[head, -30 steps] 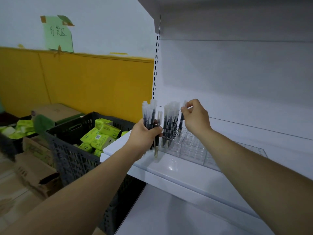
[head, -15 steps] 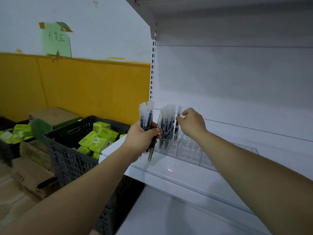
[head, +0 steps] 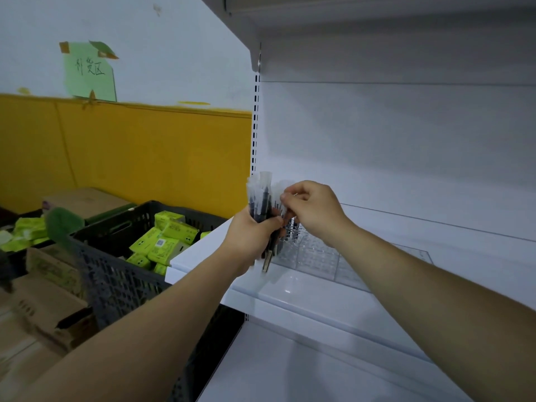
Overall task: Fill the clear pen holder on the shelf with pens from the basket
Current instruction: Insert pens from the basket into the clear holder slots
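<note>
As only the head camera looks at the work, everything is read from it: the left hand (head: 255, 233) is closed around a bundle of pens (head: 259, 198), the fingers curled round the dark barrels at about their middle, so that the clear caps stand above the fist and the tips hang out under it. Touching this hand on its right side, the right hand (head: 313, 210) has thumb and fingertips (head: 287, 198) drawn together on the capped top of a single pen (head: 280, 189) — whether this one belongs to the bundle or already stands in a cell I cannot tell, because the caps overlap. Below the right hand and just behind the left fist lies the clear pen holder (head: 313, 253) on the white shelf (head: 304, 297); some standing pens (head: 291, 232) fill its cells nearest to the left hand, while the cells under the right wrist look unfilled. Well to the left of the left forearm, and lower, stands the dark basket (head: 116, 274) with green boxes (head: 162, 242) in it. By my judgement the pens are light, stiff and smooth — a loose bundle can slip or fan out, so a firm hold around the barrels is good, and each pen is best taken near the cap and lowered straight into a cell. The holder seems light too and may slide if pushed sideways.
</note>
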A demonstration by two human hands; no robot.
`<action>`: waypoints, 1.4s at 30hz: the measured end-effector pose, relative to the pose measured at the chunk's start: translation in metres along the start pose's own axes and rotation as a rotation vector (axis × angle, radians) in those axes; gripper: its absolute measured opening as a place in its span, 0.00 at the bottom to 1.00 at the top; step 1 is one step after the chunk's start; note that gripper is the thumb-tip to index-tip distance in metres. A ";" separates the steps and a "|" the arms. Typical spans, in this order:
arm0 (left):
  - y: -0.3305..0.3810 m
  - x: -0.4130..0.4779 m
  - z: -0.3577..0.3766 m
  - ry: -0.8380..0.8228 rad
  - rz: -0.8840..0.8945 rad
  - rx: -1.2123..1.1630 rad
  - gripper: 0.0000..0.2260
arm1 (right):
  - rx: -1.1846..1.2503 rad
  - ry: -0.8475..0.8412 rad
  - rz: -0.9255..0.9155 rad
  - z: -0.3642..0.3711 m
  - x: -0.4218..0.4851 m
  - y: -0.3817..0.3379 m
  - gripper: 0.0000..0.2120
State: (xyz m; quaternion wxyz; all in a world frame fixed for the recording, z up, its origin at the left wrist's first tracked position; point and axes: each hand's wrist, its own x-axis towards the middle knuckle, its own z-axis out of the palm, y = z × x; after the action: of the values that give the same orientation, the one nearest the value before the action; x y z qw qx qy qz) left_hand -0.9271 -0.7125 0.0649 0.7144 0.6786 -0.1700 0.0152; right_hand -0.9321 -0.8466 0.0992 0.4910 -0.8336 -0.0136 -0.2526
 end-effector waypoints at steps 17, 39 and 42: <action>-0.013 0.013 -0.018 0.110 -0.069 -0.020 0.04 | -0.257 0.282 -0.181 -0.022 0.029 0.008 0.12; -0.024 0.013 -0.015 0.074 -0.077 0.002 0.06 | -0.365 0.144 0.001 0.008 0.017 0.036 0.06; -0.021 0.012 -0.016 0.062 -0.066 0.018 0.05 | -0.404 0.105 0.018 0.009 0.014 0.039 0.10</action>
State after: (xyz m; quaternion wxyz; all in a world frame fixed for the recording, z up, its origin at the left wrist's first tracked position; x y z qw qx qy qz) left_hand -0.9065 -0.7010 0.0475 0.7134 0.6893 -0.1250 0.0143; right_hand -0.9059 -0.8630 0.0697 0.3163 -0.9008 0.0701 -0.2890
